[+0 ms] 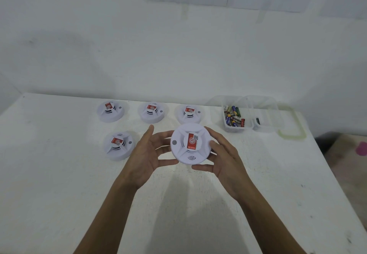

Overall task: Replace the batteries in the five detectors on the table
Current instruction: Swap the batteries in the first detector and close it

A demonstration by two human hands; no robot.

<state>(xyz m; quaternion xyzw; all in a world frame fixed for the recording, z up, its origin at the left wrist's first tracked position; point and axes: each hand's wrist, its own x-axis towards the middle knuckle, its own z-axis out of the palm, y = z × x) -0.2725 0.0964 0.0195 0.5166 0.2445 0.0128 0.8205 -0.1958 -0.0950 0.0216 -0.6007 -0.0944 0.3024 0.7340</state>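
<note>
A person's two hands hold a white round smoke detector (190, 144) above a white counter (59, 184), its red-labelled face turned up toward the camera. The right hand (224, 158) grips the detector's right rim, fingers curled over the edge and thumb beneath the lower edge. The left hand (148, 154) is spread wide, fingers nearly straight, with its thumb and fingertips against the left rim (the index finger points up, clear of the casing). Four more detectors lie on the counter: three in a back row, the far-left detector (110, 111), the middle detector (152, 112) and the far-right detector (189, 112), and the near-left detector (118, 145) just beside the left hand. To the right stands a clear plastic tub (233, 130) of loose batteries (234, 114), touching a second clear tub (266, 128) that holds a single dark battery (257, 120). A green-rimmed lid (290, 122) lies just beyond it, near the counter's right edge.
</note>
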